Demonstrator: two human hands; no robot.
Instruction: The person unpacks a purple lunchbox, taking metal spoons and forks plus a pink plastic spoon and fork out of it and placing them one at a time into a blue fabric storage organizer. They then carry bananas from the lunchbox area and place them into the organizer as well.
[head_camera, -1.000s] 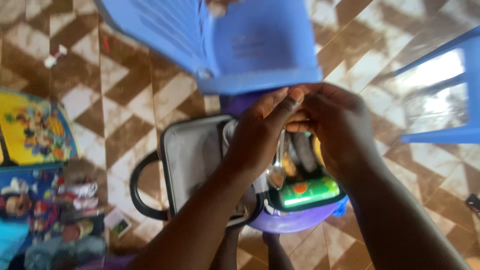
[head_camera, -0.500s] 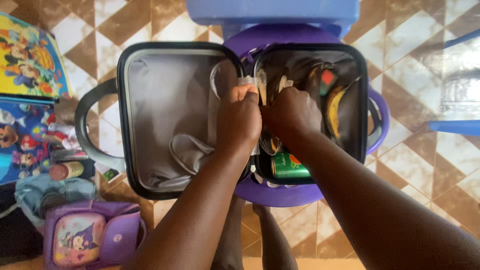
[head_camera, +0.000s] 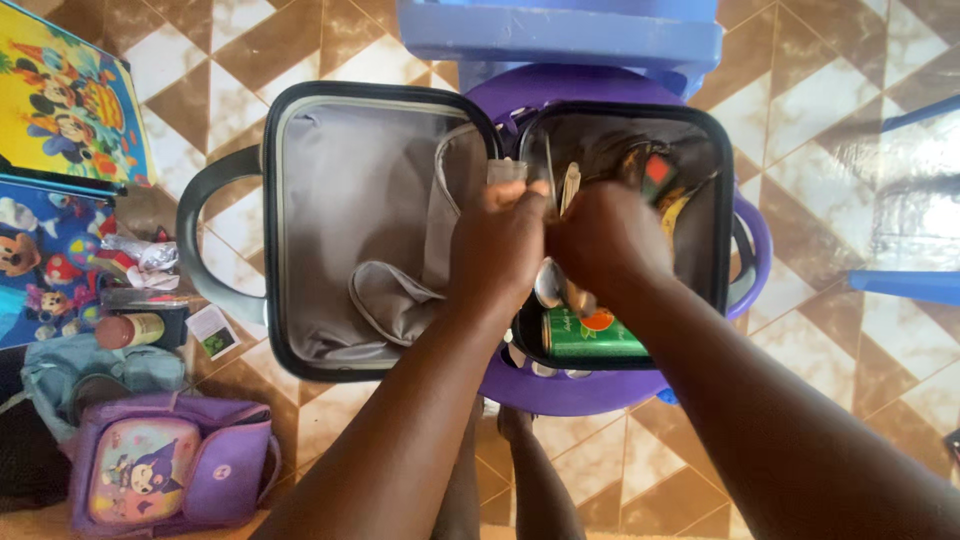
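Brown-and-cream diamond-tiled floor (head_camera: 800, 100) surrounds the work area. At near left lies a small purple cartoon backpack (head_camera: 170, 465). An open grey-lined hard case (head_camera: 380, 210) rests on a round purple stool (head_camera: 560, 385). Left hand (head_camera: 495, 245) and right hand (head_camera: 605, 240) meet over its right half, curled around small items; exact grip cannot be told. A green can (head_camera: 590, 335) lies just below them.

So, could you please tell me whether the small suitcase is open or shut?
Open: the suitcase lies spread flat, grey lining showing, both halves side by side.
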